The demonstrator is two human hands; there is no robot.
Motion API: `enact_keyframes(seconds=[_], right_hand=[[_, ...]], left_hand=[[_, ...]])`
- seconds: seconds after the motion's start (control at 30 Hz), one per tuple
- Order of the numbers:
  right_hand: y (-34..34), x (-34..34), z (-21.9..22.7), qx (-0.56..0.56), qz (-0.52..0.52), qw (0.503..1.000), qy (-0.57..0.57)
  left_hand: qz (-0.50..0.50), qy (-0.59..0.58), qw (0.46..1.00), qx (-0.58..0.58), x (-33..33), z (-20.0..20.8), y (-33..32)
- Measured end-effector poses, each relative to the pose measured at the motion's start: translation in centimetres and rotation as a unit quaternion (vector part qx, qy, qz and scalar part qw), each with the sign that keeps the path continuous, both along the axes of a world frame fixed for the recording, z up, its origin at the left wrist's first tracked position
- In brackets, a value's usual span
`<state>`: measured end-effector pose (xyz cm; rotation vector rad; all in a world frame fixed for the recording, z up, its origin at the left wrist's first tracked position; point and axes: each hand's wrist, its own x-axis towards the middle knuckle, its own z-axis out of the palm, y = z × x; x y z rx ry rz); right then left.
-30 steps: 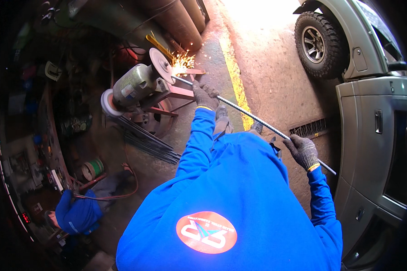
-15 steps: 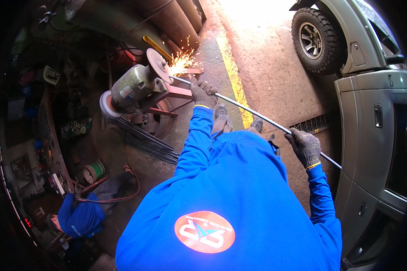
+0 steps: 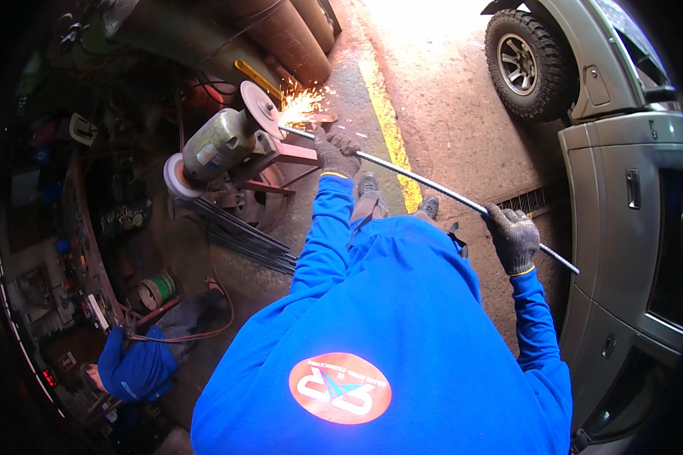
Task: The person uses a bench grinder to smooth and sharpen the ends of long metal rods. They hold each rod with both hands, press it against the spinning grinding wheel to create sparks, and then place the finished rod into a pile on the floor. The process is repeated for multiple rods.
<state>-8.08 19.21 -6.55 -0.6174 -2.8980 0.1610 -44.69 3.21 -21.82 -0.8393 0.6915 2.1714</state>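
A long ribbed steel bar (image 3: pixel 425 180) runs slantwise in front of me. My left hand (image 3: pixel 336 152), in a grey work glove, is closed round it near its far left end. Farther back along the bar, my right hand (image 3: pixel 513 238), gloved the same way, grips it near the other end. The left tip of the bar meets the pale wheel (image 3: pixel 259 108) of a bench grinder (image 3: pixel 221 142), and orange sparks (image 3: pixel 302 105) spray from the contact. A second wheel (image 3: pixel 180 176) sits at the grinder's near end.
Right of me stands a grey-green vehicle (image 3: pixel 622 174) with a thick-treaded tyre (image 3: pixel 520 64). Dark bars (image 3: pixel 243 235) lie below the grinder, and large cylinders (image 3: pixel 281 34) stand behind it. A yellow line (image 3: pixel 387 114) crosses the floor. Lower left, another person in blue (image 3: pixel 133 364) bends beside a hose.
The right hand has turned slightly on the bar, and the bar's rear end now shows. The spray of sparks continues at the wheel. My view has shifted a little.
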Motion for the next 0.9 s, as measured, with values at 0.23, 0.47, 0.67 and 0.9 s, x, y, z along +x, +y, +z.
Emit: enact_keyframes(seconds=[0.23, 0.47, 0.67, 0.9], right_hand=[[0.3, 0.0, -0.2, 0.142, 0.042, 0.98, 0.129], [1.0, -2.5, -2.2, 0.095, -0.188, 0.977, -0.029], [4.7, -0.4, -2.2, -0.568, -0.09, 0.734, -0.361], [4.8, 0.0, -2.0, -0.665, -0.126, 0.683, -0.274]], left_hand=[[0.011, -0.008, 1.0, 0.02, 0.0, 0.4, 0.1], [0.002, -0.011, 0.999, 0.046, 0.4, -1.7, 0.4], [-0.036, -0.021, 0.991, -0.13, 1.8, 0.6, 2.7], [-0.032, 0.002, 0.994, -0.108, 0.5, -1.3, 1.1]])
